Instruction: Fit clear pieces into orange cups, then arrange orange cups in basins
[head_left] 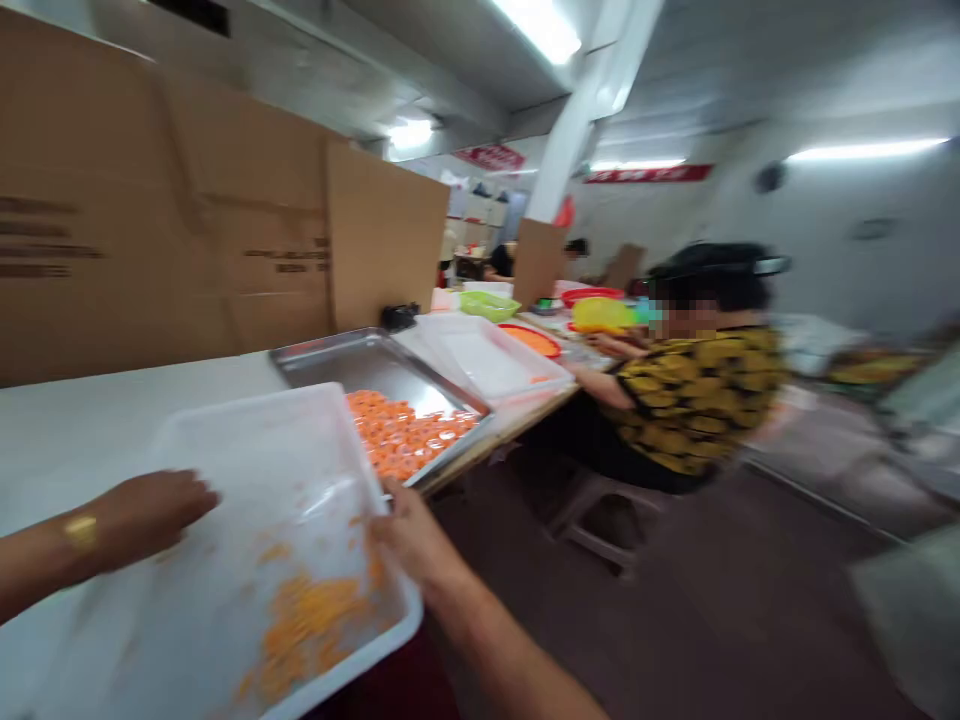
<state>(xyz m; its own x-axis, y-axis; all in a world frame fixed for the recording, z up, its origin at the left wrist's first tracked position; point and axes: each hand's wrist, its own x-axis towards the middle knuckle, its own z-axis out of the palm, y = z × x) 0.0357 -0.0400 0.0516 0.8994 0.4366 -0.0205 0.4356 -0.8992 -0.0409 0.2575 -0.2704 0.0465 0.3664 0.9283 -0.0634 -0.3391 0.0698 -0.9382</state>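
Observation:
A white plastic tray (pixel 255 430) fills the lower left of the view, tilted toward me. Small yellow-orange pieces (pixel 311 620) lie scattered in its near right part. My right hand (pixel 409 540) is closed on the tray's right rim, thumb at the top edge. Over the tray's left part is my left hand (pixel 154 510), its fingers curled in and slightly blurred. Whether it holds anything is hidden. Just beyond the white tray, a metal tray (pixel 322 362) carries many small orange pieces (pixel 405 435).
A tall cardboard panel (pixel 247 220) stands along the table's back. Farther down the table are another white tray (pixel 480 355), a green basket (pixel 489 305) and a red-rimmed orange tray (pixel 534 340). A seated co-worker (pixel 697 400) works at the right edge, on a stool (pixel 600 530).

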